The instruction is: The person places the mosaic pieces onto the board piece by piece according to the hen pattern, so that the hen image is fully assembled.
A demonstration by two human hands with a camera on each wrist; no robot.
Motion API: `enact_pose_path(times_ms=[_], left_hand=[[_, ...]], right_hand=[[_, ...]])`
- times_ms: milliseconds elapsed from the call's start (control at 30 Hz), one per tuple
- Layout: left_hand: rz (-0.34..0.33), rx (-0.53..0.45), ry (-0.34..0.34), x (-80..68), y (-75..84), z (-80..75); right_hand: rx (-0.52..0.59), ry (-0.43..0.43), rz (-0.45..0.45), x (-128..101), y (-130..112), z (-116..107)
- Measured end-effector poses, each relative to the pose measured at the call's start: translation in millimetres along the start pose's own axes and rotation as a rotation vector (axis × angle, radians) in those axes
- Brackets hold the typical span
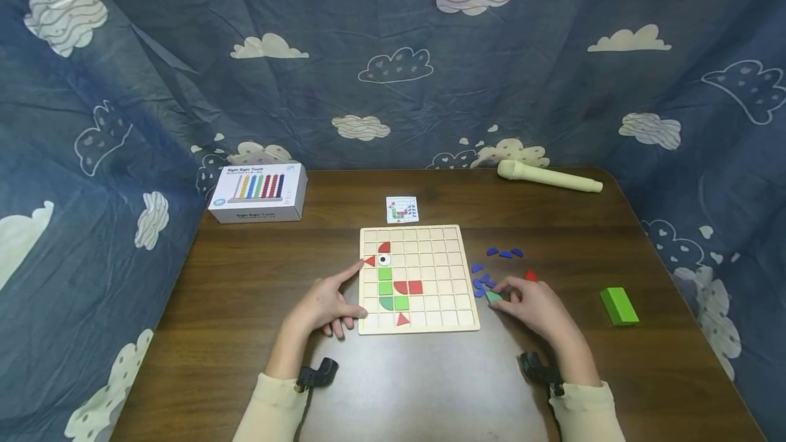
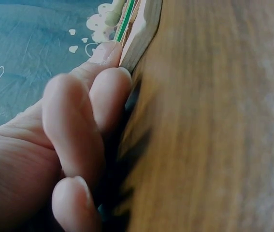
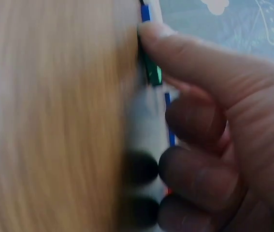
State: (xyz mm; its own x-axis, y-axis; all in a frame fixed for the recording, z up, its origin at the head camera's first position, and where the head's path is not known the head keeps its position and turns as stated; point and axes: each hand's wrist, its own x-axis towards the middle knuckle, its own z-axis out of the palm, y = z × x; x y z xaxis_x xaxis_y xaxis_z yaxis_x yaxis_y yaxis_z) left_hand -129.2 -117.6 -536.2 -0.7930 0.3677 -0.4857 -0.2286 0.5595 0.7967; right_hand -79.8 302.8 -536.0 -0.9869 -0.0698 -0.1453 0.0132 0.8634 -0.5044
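My left hand (image 1: 322,302) rests beside the square wooden grid board (image 1: 442,325), index finger and thumb against its left edge. In the left wrist view the thumb (image 2: 108,54) meets the board's side and the other fingers are bent. Right of the board, my right hand (image 1: 533,302) pinches a green tile (image 1: 493,297) low over the table; part of its outline is hidden. The board carries red quarter circles (image 1: 401,287), red triangles (image 1: 402,319), a red square (image 1: 415,287), green squares (image 1: 385,273), a green quarter circle (image 1: 386,303) and an eye tile (image 1: 384,260).
Several blue half-round pieces (image 1: 477,268) and a red piece (image 1: 531,275) lie around my right hand. A pattern card (image 1: 402,209) sits behind the board. Farther out are a white box (image 1: 258,193), a cream stick (image 1: 549,177) and a green block (image 1: 619,306).
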Motion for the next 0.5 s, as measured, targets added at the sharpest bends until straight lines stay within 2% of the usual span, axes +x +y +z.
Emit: enact_pose_path(times_ms=[133,433,500], left_hand=[[0.003,0.004,0.006,-0.6,0.7,-0.9],[0.004,0.006,0.002,-0.2,-0.7,0.2],[0.008,0.003,0.003,-0.3,-1.1,0.2]], right_hand=[[-0.015,0.046,0.019,1.4,-0.9,2.8],[0.004,-0.025,-0.062,-1.5,-0.8,0.5],[-0.001,-0.018,-0.046,-1.0,-1.8,1.3]])
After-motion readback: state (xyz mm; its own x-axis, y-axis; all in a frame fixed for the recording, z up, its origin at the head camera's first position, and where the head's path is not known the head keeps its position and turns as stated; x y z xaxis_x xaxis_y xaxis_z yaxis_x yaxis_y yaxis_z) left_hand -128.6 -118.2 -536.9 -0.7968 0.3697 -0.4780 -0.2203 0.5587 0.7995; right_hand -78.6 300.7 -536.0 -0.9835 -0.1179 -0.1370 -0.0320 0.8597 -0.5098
